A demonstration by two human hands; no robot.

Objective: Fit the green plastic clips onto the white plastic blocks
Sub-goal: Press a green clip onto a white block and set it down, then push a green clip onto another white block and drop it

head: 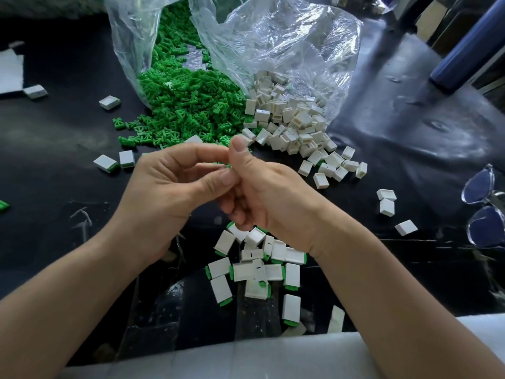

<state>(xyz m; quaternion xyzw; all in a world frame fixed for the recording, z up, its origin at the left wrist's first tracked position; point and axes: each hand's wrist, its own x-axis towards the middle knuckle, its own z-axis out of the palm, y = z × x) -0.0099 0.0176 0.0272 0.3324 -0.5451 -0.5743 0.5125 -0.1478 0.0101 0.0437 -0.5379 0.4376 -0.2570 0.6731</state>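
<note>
My left hand [166, 184] and my right hand [262, 192] meet at the centre of the view, fingertips together. Between them I pinch a small green clip [228, 166], of which only a sliver shows. A heap of loose green clips [185, 105] spills from a clear bag behind my hands. To its right lies a heap of white blocks [295, 127]. Below my right wrist sits a pile of white blocks with green clips fitted [257, 269]. Whether my hands also hold a white block is hidden by my fingers.
Two clear plastic bags [287, 45] lie open at the back on the black table [410, 132]. Stray white blocks [386, 201] dot the right side, two fitted ones [114, 161] the left. Clear-framed glasses [483, 206] lie at the right edge. A white ledge [246, 356] runs along the front.
</note>
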